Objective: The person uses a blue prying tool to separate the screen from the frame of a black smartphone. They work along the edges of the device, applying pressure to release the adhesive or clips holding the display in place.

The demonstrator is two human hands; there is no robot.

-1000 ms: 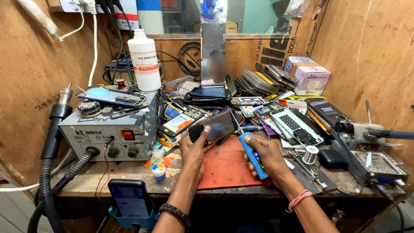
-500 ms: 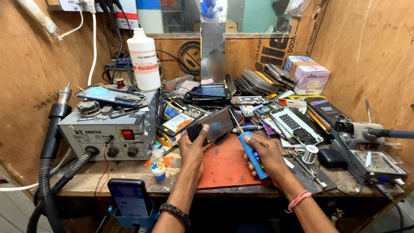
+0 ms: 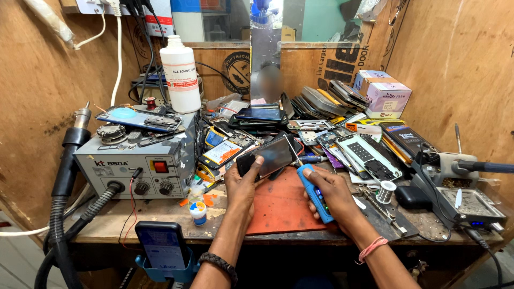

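Head view: left hand (image 3: pixel 243 184) still gripping dark phone (image 3: pixel 266 157) over red mat (image 3: pixel 278 206); right hand (image 3: pixel 332 195) still closed around blue tool (image 3: pixel 315 194), tip at phone's right edge; nothing shifting since earlier.

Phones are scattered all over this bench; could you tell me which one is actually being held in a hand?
The dark phone tilted above the red mat, gripped by the left hand. The others lie on the bench or in stacks, untouched.
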